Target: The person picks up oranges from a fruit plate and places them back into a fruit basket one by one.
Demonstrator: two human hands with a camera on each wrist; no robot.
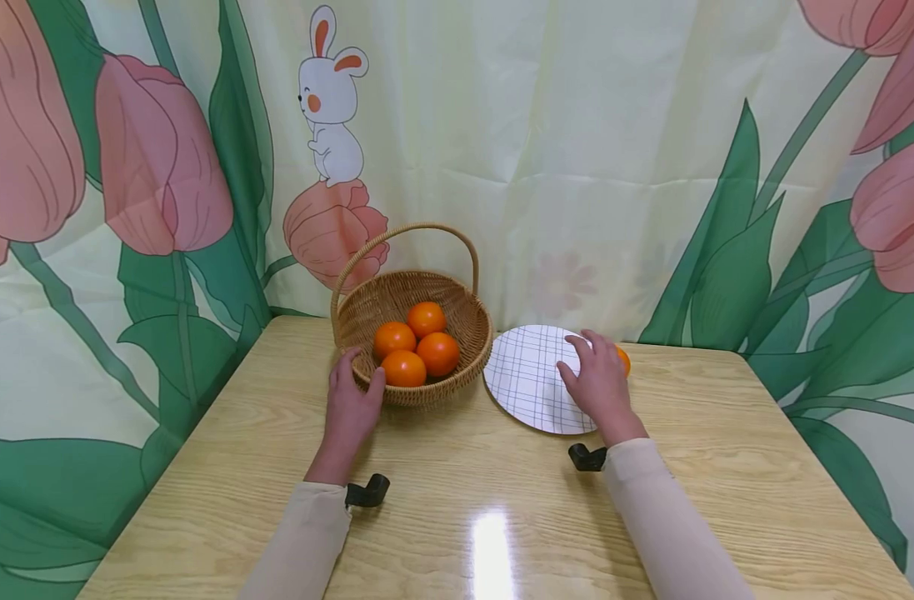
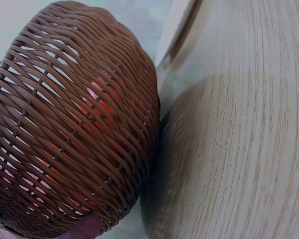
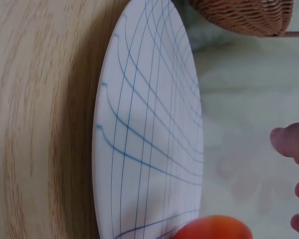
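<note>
A round wicker basket [image 1: 457, 304] with a tall arched handle holds several smooth, round orange fruits [image 1: 437, 354]. At its near left rim, my left hand [image 1: 352, 404] grips the edge, thumb toward the front. In the left wrist view the basket's woven side [image 2: 79, 114] fills much of the picture, and a fingertip [image 2: 92, 226] shows at its lower edge. Over the white plate [image 1: 527, 375] with thin blue grid lines hovers my right hand [image 1: 599, 383], fingers spread and holding nothing. Another orange fruit [image 3: 214, 230] sits at the plate's right side, partly hidden behind that hand in the head view.
The light wooden table [image 1: 457, 500] has its back edge against a curtain [image 1: 576, 167] printed with tulips and a rabbit. Basket and plate stand side by side near that edge. A black wrist mount [image 1: 368, 492] sticks out from the left sleeve, and another [image 1: 586, 457] from the right.
</note>
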